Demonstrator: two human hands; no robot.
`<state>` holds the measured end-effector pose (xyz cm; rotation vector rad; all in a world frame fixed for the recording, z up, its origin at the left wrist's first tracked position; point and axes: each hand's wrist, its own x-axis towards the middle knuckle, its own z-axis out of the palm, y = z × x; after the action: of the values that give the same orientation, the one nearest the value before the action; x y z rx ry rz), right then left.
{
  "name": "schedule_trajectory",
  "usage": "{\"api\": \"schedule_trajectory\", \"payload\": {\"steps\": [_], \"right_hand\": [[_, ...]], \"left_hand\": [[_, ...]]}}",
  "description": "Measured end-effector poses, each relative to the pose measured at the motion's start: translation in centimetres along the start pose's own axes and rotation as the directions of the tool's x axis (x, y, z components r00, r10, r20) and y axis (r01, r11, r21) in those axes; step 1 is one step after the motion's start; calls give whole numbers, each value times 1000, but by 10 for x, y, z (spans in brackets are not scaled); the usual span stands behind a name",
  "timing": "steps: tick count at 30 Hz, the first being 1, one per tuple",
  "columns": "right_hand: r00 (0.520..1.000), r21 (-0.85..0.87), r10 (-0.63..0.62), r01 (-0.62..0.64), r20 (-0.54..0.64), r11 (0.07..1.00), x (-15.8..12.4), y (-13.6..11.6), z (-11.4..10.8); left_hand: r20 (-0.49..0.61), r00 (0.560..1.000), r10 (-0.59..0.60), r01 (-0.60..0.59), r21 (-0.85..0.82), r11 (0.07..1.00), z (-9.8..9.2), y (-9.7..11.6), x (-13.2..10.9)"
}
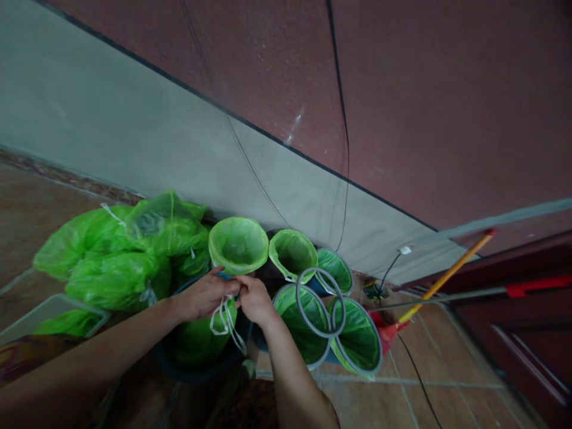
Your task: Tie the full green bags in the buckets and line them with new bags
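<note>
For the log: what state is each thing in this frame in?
Left hand: pinching the drawstrings.
Right hand: pinching them too.
Drawstrings: white, hanging in loops.
Big bin: lined, bag mouth open.
Piled green bags: full, closed.
Small bins: lined, open.
Grey ring: loose, resting across small bins.

Single head view: looks forward-down, rolled sideways, close above drawstrings [226, 322], lined bins [239, 244] along wall [134, 137].

1. The drawstrings [226, 322] are white.
2. The bin liners [239, 244] and tied bags [116, 262] are bright, translucent green.
3. The bucket [201, 372] is dark blue.
4. The rings [319, 269] are grey.
5. The broom handle [451, 271] is yellow.
6. The wall [447, 89] is maroon above a pale grey band.
</note>
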<state>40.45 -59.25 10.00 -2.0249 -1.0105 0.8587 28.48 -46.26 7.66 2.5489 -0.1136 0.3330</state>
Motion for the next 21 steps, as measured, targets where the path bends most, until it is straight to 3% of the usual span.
{"api": "schedule_trajectory", "payload": {"steps": [3, 5, 13, 21], "right_hand": [[995, 189, 50, -66, 91, 980, 3, 6, 9], [991, 267, 90, -112, 96, 957, 3, 5, 11], [989, 449, 111, -142, 95, 882, -6, -13, -2], [959, 456, 240, -146, -154, 878, -1, -13, 3]], "left_hand": [[8, 998, 64, -64, 65, 996, 0, -4, 0], [-49, 996, 81, -75, 117, 990, 0, -4, 1], [-181, 983, -13, 42, 153, 987, -14, 8, -1], [-176, 977, -124, 115, -60, 992, -12, 4, 2]]}}
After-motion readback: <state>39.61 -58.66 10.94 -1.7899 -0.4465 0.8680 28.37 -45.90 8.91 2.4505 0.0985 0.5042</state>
